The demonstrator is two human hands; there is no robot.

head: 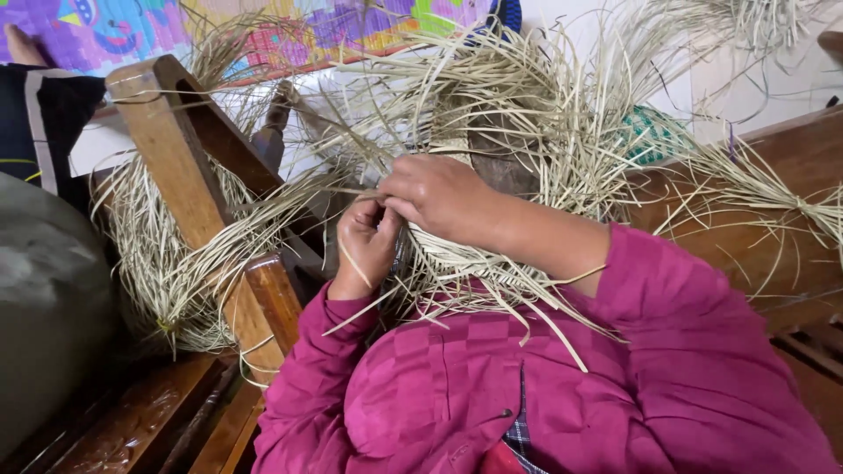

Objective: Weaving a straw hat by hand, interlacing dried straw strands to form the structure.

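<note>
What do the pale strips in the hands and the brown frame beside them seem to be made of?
The strips: probably dried straw or palm fibre, matte, pale, thin and flat, curling loosely. The frame: apparently wood, brown with visible grain, partly glossy as if varnished. Both the left hand and right hand grip strips.

A dark brown wooden bench [790, 189] with a glossy finish runs along the right side, and its flat surface carries loose pale straw strands [773, 189] that fan across it and trail over its front edge. On the left, a lighter wooden frame [171, 149] of slanted bars leans across the scene; a thick bundle of the same pale strands [167, 263] hangs over it and loops down beside its lower bar. Below that, reddish-brown slats [149, 421] (they look polished, with a dull shine) lie side by side, a few stray strands reaching down to them near the frame's foot.
</note>
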